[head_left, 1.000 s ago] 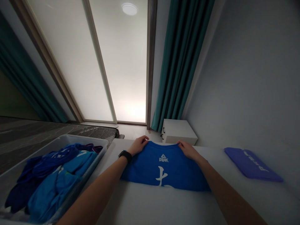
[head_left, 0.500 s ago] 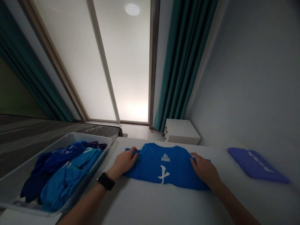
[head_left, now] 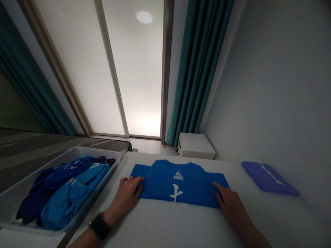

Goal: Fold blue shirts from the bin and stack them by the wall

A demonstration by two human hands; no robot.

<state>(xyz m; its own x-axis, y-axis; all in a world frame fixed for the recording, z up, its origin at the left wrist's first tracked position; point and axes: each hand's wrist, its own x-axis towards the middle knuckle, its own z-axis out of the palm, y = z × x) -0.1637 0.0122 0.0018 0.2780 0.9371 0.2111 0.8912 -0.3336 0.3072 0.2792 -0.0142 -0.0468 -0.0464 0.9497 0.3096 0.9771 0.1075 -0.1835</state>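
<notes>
A folded blue shirt [head_left: 178, 184] with a white PEAK logo lies flat on the white table [head_left: 181, 227] in front of me. My left hand [head_left: 126, 196] rests palm down at its near left corner, fingers on the cloth edge. At the near right corner my right hand [head_left: 231, 205] lies flat with its fingertips on the cloth. Neither hand grips anything. A dark watch [head_left: 99, 225] sits on my left wrist.
A grey plastic bin [head_left: 15, 193] at the left holds several crumpled blue garments [head_left: 67, 193]. A folded purple shirt [head_left: 269, 177] lies at the far right of the table. Beyond stand a small white cabinet [head_left: 195, 150], teal curtains [head_left: 196, 69] and a sliding glass door [head_left: 124, 69].
Both hands have slid from the shirt's far collar edge down its sides to the near corners. The shirt now lies flatter, with its sleeves spread out.
</notes>
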